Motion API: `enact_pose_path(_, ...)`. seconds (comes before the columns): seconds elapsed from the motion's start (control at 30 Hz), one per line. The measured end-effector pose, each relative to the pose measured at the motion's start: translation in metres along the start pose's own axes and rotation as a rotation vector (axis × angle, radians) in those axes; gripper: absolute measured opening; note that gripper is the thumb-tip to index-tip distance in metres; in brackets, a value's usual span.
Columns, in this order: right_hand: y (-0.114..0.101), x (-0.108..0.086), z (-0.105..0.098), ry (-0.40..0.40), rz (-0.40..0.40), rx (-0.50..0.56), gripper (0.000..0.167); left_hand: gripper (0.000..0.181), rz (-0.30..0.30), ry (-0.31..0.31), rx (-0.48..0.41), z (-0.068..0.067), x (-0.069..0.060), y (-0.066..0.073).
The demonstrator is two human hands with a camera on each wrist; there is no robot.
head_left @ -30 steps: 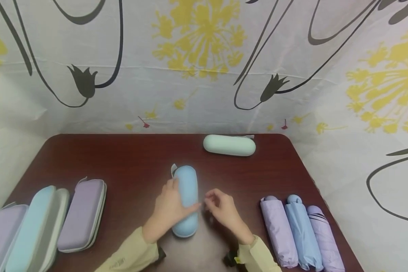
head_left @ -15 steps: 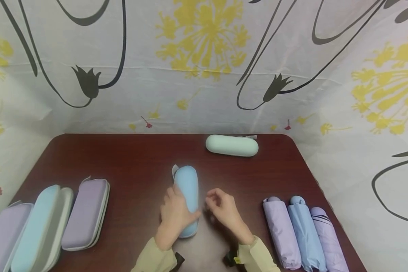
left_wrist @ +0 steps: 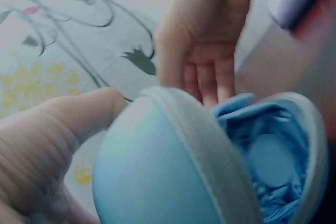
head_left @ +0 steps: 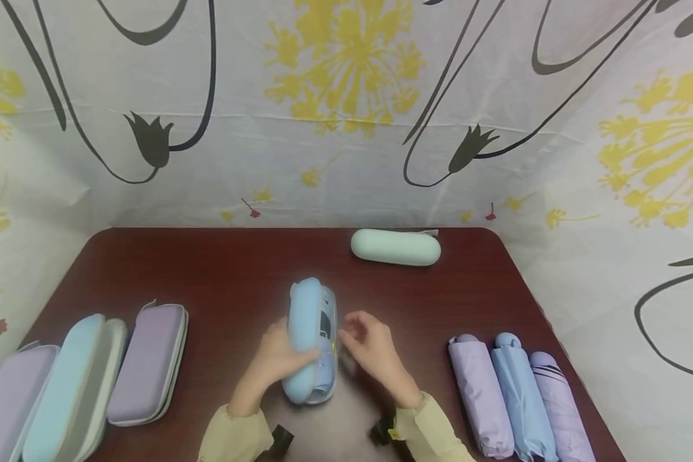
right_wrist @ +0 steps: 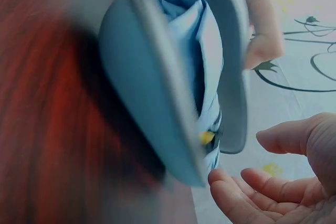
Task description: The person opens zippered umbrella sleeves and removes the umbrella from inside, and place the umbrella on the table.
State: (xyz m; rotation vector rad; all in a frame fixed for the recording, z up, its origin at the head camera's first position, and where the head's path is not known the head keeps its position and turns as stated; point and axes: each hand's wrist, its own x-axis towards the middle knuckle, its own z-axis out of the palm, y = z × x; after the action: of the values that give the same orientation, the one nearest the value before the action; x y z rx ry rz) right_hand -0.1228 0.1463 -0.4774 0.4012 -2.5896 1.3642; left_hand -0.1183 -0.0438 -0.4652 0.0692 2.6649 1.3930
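A blue zip case point(head_left: 302, 327) stands part open on the table in front of me, its gap facing right. My left hand point(head_left: 273, 359) grips the lid, thumb across the front and fingers behind. Inside lies a blue folded umbrella point(head_left: 326, 366); its round end shows in the left wrist view as a pale blue disc point(left_wrist: 272, 160). In the right wrist view the umbrella's bunched cloth point(right_wrist: 207, 56) fills the opening. My right hand point(head_left: 372, 346) hovers just right of the case, fingers loosely bent and holding nothing.
At left stand two purple cases point(head_left: 149, 362) with a part-open light blue case point(head_left: 63, 385) between them. Three folded umbrellas point(head_left: 522, 398) lie at right, purple, blue and purple. A mint green case point(head_left: 395, 248) lies by the table's back edge.
My left hand has swung the blue case's lid up and leftward, exposing the umbrella inside. The right hand has shifted slightly up and to the left.
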Motion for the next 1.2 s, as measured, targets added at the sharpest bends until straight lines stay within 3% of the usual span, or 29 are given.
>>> enact_pose_path(0.17,-0.007,0.007,0.004,-0.017,0.012,0.003,0.025,0.076,-0.081,-0.054,-0.187,-0.012,-0.005,-0.002)
enact_pose_path(0.3,-0.012,0.012,0.008,-0.018,0.038,-0.053,0.034,0.072,-0.133,-0.081,-0.331,-0.016,-0.007,-0.007)
enact_pose_path(0.57,-0.024,0.021,0.018,-0.060,0.129,-0.162,0.047,0.067,-0.181,-0.126,-0.571,-0.018,-0.006,-0.018)
enact_pose_path(0.8,-0.033,0.025,0.028,-0.130,0.201,-0.287,0.064,0.066,-0.177,-0.152,-0.643,-0.017,-0.006,-0.025)
enact_pose_path(1.0,-0.032,0.030,0.038,-0.161,0.229,-0.406,0.066,0.064,-0.162,-0.168,-0.663,-0.018,-0.006,-0.026)
enact_pose_path(1.2,-0.030,0.032,0.042,-0.152,0.281,-0.406,0.072,0.064,-0.131,-0.170,-0.674,-0.016,-0.005,-0.026)
